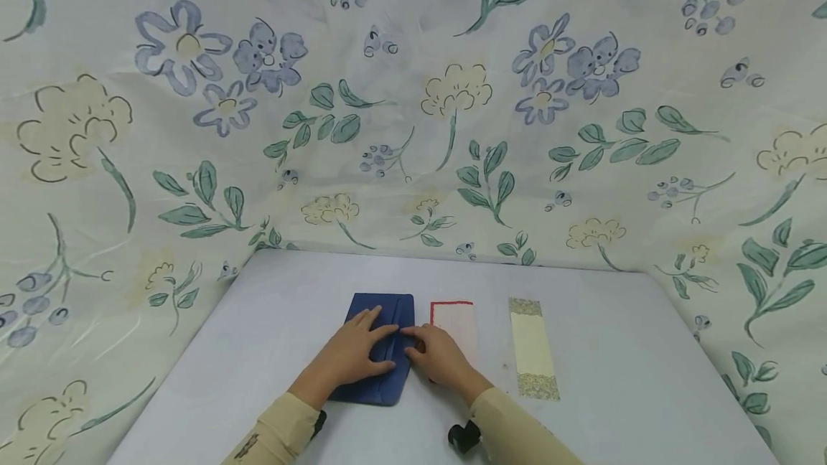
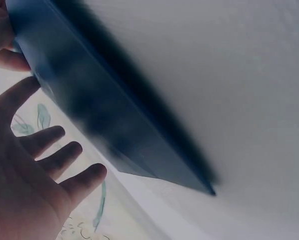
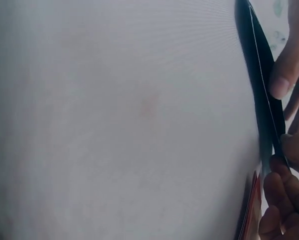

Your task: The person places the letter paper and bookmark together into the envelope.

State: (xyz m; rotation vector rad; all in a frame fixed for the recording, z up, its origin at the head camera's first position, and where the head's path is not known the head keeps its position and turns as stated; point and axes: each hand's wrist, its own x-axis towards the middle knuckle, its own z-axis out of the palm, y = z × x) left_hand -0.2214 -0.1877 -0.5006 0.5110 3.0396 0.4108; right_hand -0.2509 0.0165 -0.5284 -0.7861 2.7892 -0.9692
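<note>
A dark blue notebook (image 1: 375, 391) with a raised strip along its length lies on the white table in the head view. My left hand (image 1: 352, 346) rests over it with spread fingers, fingertips near the strip. On the right long edge, my right hand (image 1: 442, 357) pinches the notebook between thumb and fingers. The right wrist view shows that pinch at the thin edge of the notebook (image 3: 263, 85), with the left thumb (image 3: 280, 86) on its cover. Partly hidden beneath my right hand is a pale sheet with a red border (image 1: 452, 314).
A cream strip (image 1: 533, 346) with glittery gold ends lies farther right on the white table (image 1: 627, 379). A black object (image 1: 464, 438) sits by the right sleeve (image 1: 517, 429). Behind the table hangs a flower-patterned cloth (image 1: 413, 149), which also rises at both sides.
</note>
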